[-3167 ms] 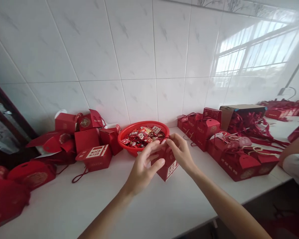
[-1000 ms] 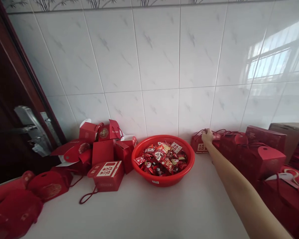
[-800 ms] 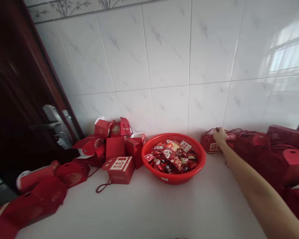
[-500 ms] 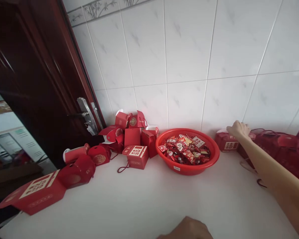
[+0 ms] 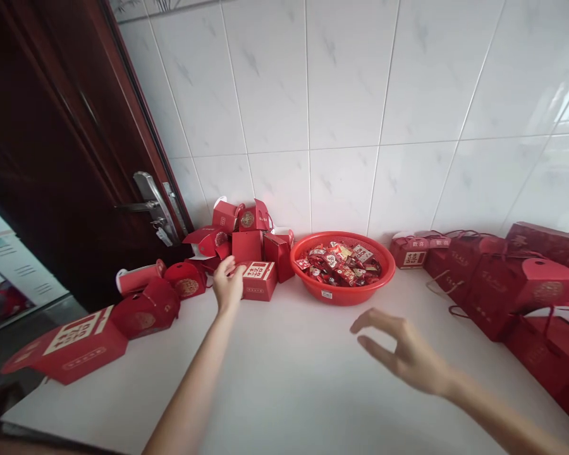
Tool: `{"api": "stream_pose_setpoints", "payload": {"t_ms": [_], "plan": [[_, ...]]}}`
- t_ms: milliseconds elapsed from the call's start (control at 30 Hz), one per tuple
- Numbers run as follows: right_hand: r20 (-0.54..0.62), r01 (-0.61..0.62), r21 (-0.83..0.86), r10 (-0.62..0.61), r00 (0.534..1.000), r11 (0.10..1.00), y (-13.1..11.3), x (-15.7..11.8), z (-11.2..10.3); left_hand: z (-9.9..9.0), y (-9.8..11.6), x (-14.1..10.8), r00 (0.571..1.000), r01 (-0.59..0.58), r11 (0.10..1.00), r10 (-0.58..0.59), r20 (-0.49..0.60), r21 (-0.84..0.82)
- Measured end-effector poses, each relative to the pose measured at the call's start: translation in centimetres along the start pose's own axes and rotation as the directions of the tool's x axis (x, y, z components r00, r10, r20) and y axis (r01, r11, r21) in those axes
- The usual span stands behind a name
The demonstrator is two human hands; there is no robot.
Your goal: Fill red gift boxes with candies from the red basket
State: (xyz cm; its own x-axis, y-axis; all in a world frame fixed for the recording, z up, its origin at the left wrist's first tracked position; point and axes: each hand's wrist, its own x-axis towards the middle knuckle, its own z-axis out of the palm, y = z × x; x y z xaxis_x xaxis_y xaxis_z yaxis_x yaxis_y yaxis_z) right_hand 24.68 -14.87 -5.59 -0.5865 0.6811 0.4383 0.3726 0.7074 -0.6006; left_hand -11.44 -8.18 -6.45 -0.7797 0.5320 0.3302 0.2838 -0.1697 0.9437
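Observation:
My left hand [image 5: 228,285] is at the left end of a small red gift box [image 5: 260,289] with a cream double-happiness label. Its fingers and thumb curl around the box's end flap, and the hand hides that flap and the cord. Over the white tabletop, my right hand [image 5: 408,351] hovers with thumb and fingers apart and nothing between them. Beyond it stands a round red plastic basket [image 5: 344,297], heaped with red-wrapped sweets [image 5: 339,262].
Several opened red boxes [image 5: 246,246] are piled against the tiled wall, and more [image 5: 83,351] line the left edge. Along the right side stand closed red boxes [image 5: 413,253] and larger corded ones [image 5: 497,294]. A dark wooden door [image 5: 76,126] borders the left.
My right hand has left the box by the wall on the right and come back over the table. My left hand has reached forward from the near edge to the labelled box.

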Motion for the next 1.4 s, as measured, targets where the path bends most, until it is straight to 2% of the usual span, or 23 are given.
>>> {"api": "stream_pose_setpoints", "payload": {"t_ms": [33,100,200,267,400,467,500,567,600,667,733,767,833,867,933,1000,1100,1167,1233,1333,1400], "plan": [[0.038,-0.02,0.022,0.019,0.999,1.0,-0.2,-0.7,1.0,-0.4,-0.6,1.3,0.997,0.076,0.992,-0.072,-0.04,0.106],[0.102,-0.063,0.061,0.056,0.993,0.996,-0.2,-1.3,2.6,-0.9,-1.6,2.8,0.988,0.151,0.974,-0.145,-0.05,0.168],[0.133,-0.092,0.117,0.076,0.988,0.989,-0.2,-0.7,3.6,-0.8,-2.3,3.0,0.981,0.18,0.97,-0.189,0.041,0.163],[0.124,-0.091,0.159,0.072,0.99,0.983,-0.4,-0.1,3.7,-0.6,-2.3,2.4,0.981,0.149,0.981,-0.162,0.103,0.125],[0.058,-0.09,0.27,0.077,0.995,0.959,-0.3,1.1,3.5,-0.8,-1.4,0.0,0.981,0.034,0.999,-0.039,0.192,0.034],[0.003,-0.087,0.316,0.091,0.996,0.945,0.1,1.7,3.5,-1.4,-0.6,-1.8,0.957,-0.067,0.998,0.068,0.281,-0.01],[-0.027,-0.085,0.33,0.099,0.995,0.94,0.4,2.0,3.6,-1.8,-0.1,-2.9,0.92,-0.16,0.986,0.165,0.354,-0.044],[-0.085,-0.076,0.35,0.112,0.99,0.934,0.8,2.7,3.7,-2.5,0.8,-5.1,0.784,-0.367,0.922,0.378,0.492,-0.123],[-0.113,-0.067,0.358,0.114,0.987,0.931,0.9,3.1,3.7,-2.8,1.4,-6.2,0.695,-0.462,0.872,0.469,0.544,-0.161],[-0.159,-0.034,0.352,0.095,0.983,0.935,0.8,3.9,3.7,-3.1,2.3,-8.4,0.48,-0.634,0.734,0.621,0.619,-0.244],[-0.179,0.02,0.319,0.04,0.983,0.948,0.3,4.5,3.6,-3.0,3.0,-10.3,0.266,-0.743,0.579,0.714,0.647,-0.334],[-0.177,0.045,0.297,0.009,0.984,0.954,0.1,4.7,3.5,-2.8,3.3,-11.1,0.18,-0.773,0.511,0.745,0.643,-0.375],[-0.16,0.084,0.261,-0.043,0.986,0.962,-0.2,4.8,3.4,-2.4,3.5,-12.5,0.061,-0.804,0.401,0.791,0.608,-0.44],[-0.147,0.097,0.242,-0.062,0.987,0.965,-0.2,4.8,3.3,-2.2,3.5,-13.0,0.025,-0.811,0.361,0.807,0.589,-0.46],[-0.114,0.106,0.186,-0.086,0.99,0.977,0.0,4.6,3.3,-1.8,3.2,-13.8,-0.015,-0.824,0.309,0.827,0.562,-0.476],[-0.086,0.086,0.107,-0.077,0.993,0.991,0.3,4.4,3.1,-1.5,2.9,-14.2,-0.016,-0.842,0.29,0.829,0.559,-0.455],[-0.042,0.017,0.048,-0.015,0.999,0.999,0.9,4.2,2.5,-1.3,2.7,-14.4,0.04,-0.869,0.3,0.836,0.547,-0.394],[0.0,-0.03,0.059,0.03,1.0,0.998,1.2,4.3,1.8,-1.5,2.9,-14.3,0.106,-0.868,0.34,0.839,0.534,-0.363],[0.064,-0.079,0.076,0.074,0.995,0.994,1.5,4.3,1.3,-1.6,3.4,-14.1,0.19,-0.85,0.417,0.812,0.552,-0.322],[0.155,-0.139,0.097,0.123,0.98,0.986,1.8,4.3,0.8,-1.9,4.5,-13.7,0.328,-0.834,0.521,0.734,0.595,-0.184],[0.187,-0.164,0.098,0.144,0.972,0.982,1.9,4.2,0.8,-1.9,5.2,-13.2,0.394,-0.834,0.546,0.686,0.612,-0.075]]}}
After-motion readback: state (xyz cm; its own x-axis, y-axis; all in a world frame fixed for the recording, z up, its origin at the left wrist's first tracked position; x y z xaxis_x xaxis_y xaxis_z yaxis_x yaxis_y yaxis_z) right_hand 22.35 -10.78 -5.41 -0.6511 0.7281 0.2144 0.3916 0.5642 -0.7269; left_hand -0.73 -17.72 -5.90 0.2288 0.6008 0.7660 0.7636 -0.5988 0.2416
